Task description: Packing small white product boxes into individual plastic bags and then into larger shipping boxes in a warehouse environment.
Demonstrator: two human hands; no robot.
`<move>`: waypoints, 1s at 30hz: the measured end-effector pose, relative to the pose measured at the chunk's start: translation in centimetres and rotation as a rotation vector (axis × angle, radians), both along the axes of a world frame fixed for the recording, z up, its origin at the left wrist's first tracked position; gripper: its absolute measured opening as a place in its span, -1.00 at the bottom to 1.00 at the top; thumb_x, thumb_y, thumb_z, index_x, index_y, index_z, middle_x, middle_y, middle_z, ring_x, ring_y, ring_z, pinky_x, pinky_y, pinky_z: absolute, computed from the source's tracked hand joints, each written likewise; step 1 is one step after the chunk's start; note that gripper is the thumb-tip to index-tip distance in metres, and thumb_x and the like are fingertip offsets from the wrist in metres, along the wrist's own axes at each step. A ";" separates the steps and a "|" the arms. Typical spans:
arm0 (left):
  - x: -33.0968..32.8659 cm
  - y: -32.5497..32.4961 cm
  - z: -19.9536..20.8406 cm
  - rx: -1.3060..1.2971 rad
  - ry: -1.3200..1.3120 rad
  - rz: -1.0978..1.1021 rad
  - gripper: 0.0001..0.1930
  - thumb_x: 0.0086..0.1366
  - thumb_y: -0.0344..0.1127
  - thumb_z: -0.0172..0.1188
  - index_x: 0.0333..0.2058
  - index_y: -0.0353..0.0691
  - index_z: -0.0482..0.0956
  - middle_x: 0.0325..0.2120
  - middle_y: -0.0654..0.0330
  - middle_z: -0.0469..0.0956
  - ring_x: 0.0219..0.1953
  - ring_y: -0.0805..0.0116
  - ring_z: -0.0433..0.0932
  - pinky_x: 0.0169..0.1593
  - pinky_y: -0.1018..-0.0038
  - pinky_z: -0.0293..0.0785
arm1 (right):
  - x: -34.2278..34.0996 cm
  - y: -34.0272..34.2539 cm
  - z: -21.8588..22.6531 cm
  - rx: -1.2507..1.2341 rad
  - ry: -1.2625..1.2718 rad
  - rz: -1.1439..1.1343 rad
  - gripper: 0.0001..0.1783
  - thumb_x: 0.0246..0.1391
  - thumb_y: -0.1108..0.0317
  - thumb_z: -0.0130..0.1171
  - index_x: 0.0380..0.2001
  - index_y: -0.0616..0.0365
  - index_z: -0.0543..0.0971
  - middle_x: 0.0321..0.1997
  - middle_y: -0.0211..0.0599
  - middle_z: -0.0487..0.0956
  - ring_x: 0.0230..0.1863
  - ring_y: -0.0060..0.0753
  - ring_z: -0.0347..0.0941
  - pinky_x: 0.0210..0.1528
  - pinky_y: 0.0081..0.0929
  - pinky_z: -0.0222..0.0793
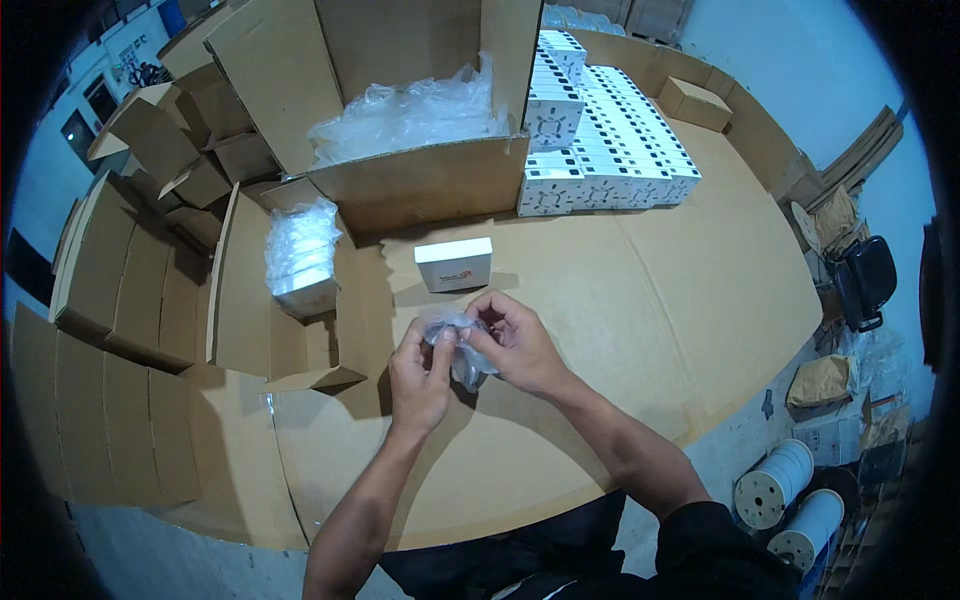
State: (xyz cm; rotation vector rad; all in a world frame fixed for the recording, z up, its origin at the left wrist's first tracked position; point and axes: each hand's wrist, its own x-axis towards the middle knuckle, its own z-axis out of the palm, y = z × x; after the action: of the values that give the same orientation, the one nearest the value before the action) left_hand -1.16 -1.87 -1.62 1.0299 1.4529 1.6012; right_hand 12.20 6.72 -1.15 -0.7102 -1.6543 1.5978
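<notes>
Both my hands are closed on a crumpled clear plastic bag (467, 372) above the cardboard-covered table. My left hand (418, 385) pinches its left side, thumb on top. From the other side my right hand (518, 345) grips the bag's upper edge between thumb and fingers. Whether anything lies inside the bag I cannot make out. Just beyond my hands a small white box (454, 266) stands on the table. To the left, an open carton (240, 325) holds a stack of bubble-wrapped packs (302, 245) at its far end.
A large open carton (420, 190) full of clear plastic bags (415, 118) stands at the back. Right of it, many white boxes (620, 140) lie in rows. Flat-sided brown cartons (110, 290) crowd the left edge. Cable spools (775, 483) sit on the floor at right.
</notes>
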 end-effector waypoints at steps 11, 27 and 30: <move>-0.9 0.1 -0.8 -0.040 0.144 0.214 -0.79 0.55 -0.28 -0.09 -0.14 -0.29 0.46 -0.41 0.27 0.43 -0.39 0.46 0.39 -0.27 0.40 0.42 | 0.7 0.7 1.6 -0.241 0.073 0.124 -0.89 0.29 0.49 0.15 -0.18 0.16 0.43 -0.32 -0.49 0.49 -0.37 -0.70 0.46 -0.37 -0.68 0.40; -1.1 -0.1 0.9 0.036 0.387 0.282 -0.76 0.52 -0.22 0.03 -0.17 -0.33 0.40 -0.53 0.12 0.48 -0.50 0.39 0.44 -0.37 0.37 0.41 | 2.0 0.4 3.4 0.030 -0.078 -0.136 -0.72 0.13 0.30 0.36 -0.37 0.16 0.43 -0.47 -0.51 0.45 -0.46 -0.75 0.34 -0.42 -0.66 0.31; -1.3 -0.5 1.3 0.017 0.419 0.309 -0.77 0.49 -0.24 0.09 -0.14 -0.32 0.36 -0.48 0.18 0.45 -0.45 0.46 0.41 -0.36 0.45 0.39 | 1.5 -0.6 3.6 0.083 -0.283 -0.123 -0.58 0.06 0.15 0.43 -0.53 0.15 0.41 -0.61 -0.51 0.40 -0.54 -0.71 0.33 -0.49 -0.57 0.30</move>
State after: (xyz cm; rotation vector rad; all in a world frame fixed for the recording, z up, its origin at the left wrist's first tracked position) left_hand -2.49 -2.32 -0.34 1.2520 1.9603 1.6755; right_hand 13.75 6.09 2.42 -1.0112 -1.8259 1.3824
